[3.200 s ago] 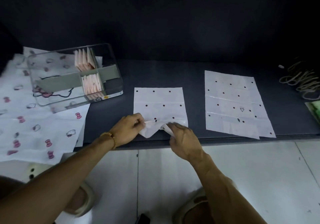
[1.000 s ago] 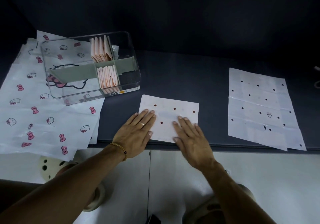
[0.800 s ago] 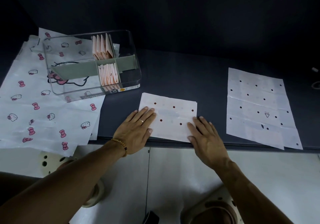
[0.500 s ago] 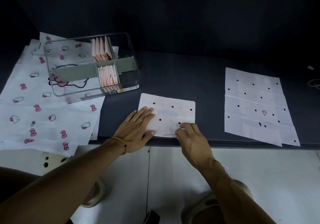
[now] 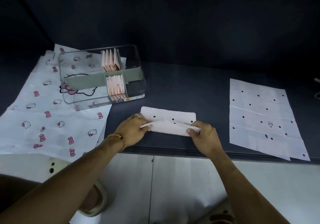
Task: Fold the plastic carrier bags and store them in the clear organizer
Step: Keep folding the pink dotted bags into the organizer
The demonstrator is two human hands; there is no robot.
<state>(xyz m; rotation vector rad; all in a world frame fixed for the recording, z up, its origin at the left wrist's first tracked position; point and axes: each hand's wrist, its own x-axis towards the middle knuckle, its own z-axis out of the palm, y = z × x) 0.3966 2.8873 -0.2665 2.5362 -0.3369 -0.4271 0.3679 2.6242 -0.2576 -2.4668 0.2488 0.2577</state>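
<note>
A white carrier bag with dark red dots (image 5: pixel 168 119) lies partly folded on the dark surface near its front edge. My left hand (image 5: pixel 132 130) pinches the near left corner of it and my right hand (image 5: pixel 201 133) pinches the near right corner, lifting the near edge over the rest. The clear organizer (image 5: pixel 138 78) stands behind and to the left, with a grey-green divider and two rows of folded pink bags (image 5: pixel 116 86) upright in its middle compartments. A second white dotted bag (image 5: pixel 263 118) lies flat to the right.
White bags printed with pink bows and cat faces (image 5: pixel 43 119) spread out at the left, partly under the organizer. The dark surface's front edge (image 5: pixel 173 151) runs just under my wrists, with white floor tiles below. Sandalled feet show at the bottom.
The bag was folded once and pressed flat under both palms; now both hands have gripped its near edge and are lifting it away from me into another fold.
</note>
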